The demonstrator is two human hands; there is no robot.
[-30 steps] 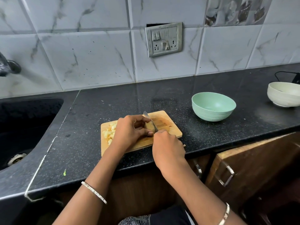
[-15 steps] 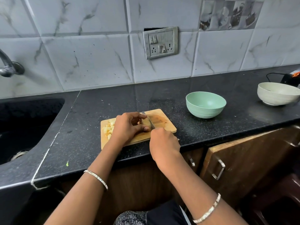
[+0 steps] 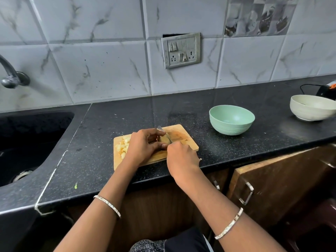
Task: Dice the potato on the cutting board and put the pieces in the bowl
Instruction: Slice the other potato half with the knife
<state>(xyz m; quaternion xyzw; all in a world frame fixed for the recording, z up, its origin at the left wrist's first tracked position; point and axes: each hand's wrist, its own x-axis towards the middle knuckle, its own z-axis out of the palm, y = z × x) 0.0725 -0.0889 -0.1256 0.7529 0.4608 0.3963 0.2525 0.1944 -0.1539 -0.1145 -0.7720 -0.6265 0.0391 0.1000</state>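
My left hand (image 3: 143, 144) pinches the potato (image 3: 164, 139), firm and probably slippery, low at its sides; my right hand (image 3: 182, 158) grasps the knife (image 3: 160, 128).

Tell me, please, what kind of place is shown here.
Most likely a home kitchen: a black stone counter with a sunken sink and a tap, plus a wooden cutting board with diced potato pieces on it.

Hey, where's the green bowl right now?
In the head view, the green bowl stands on the black counter, to the right of and just behind the cutting board, with the cream bowl farther right.
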